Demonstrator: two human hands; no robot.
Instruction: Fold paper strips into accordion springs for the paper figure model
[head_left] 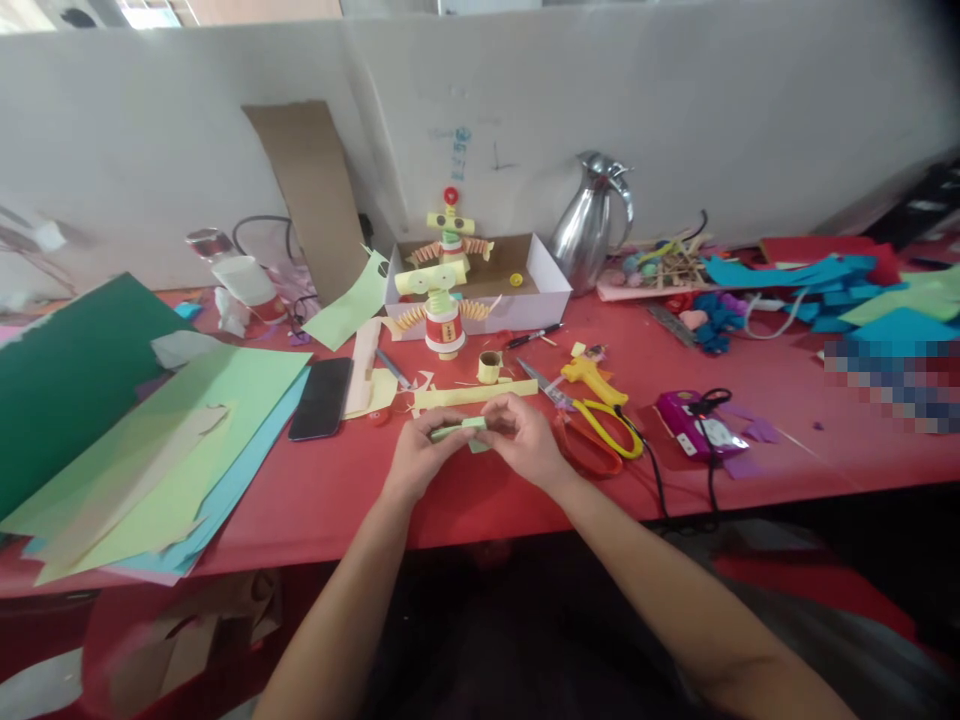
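Between both hands, just above the red table's front part, is a small folded strip of light green paper (471, 426). My left hand (421, 450) pinches its left end between thumb and fingers. At the other end, the fingertips of my right hand (525, 440) close on the same strip. Right behind the hands lies a long pale yellow paper strip (476, 394). A small yellow paper roll (490, 366) stands beyond it. Farther back stands a paper robot figure (442, 318) with a red body and folded arms. Scissors (551, 386) lie close to my right hand.
A yellow glue gun (596, 380) and a purple power socket (697, 425) with black cords lie at right. On the left are a phone (321, 398) and stacked coloured paper (240, 400). A white box (551, 275), a second paper robot (451, 235) and a metal jug (589, 225) stand behind.
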